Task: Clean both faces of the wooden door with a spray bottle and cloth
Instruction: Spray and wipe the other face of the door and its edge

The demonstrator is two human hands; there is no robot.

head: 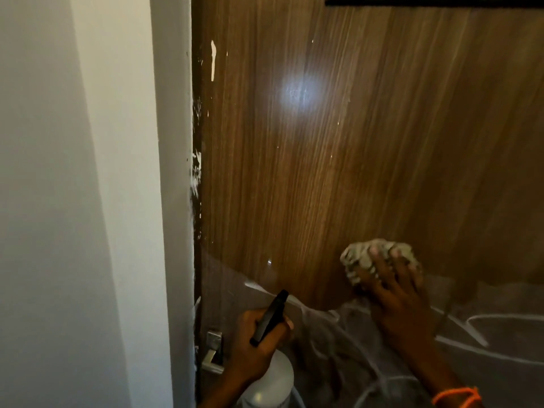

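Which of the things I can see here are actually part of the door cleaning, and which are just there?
Part of the job: wooden door, spray bottle in the left hand, cloth pressed to the door by the right hand.

Just there: white wall, door handle, orange wristband.

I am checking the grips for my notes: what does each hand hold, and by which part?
The left hand grips the spray bottle at its neck, below the black spray head. The right hand presses a crumpled cloth against the wooden door, fingers spread over it.
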